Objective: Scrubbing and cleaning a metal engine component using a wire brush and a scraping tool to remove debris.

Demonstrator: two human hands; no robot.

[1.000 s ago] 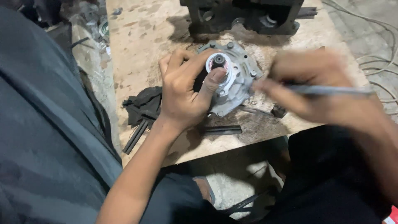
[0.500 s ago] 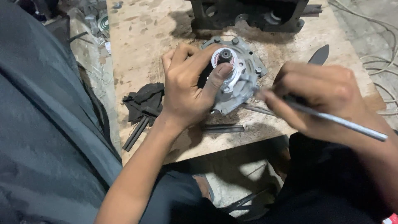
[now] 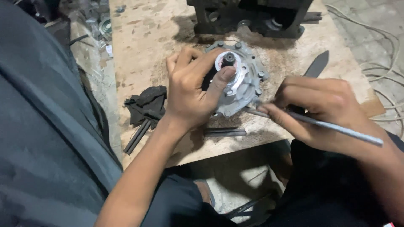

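- The right hand (image 3: 324, 109) pinches a thin metal rod (image 3: 320, 124) between its fingers, long axis running left to right, its tip touching the near-right rim of the round metal housing (image 3: 242, 80).
- The left hand (image 3: 191, 90) wraps the housing from the left, thumb pressed by its hub.
- Both rest on the wooden board (image 3: 143, 50).

place: workshop | signs: stained wooden bench (image 3: 168, 38), dark machine casting (image 3: 252, 17), greasy rag (image 3: 147, 103)
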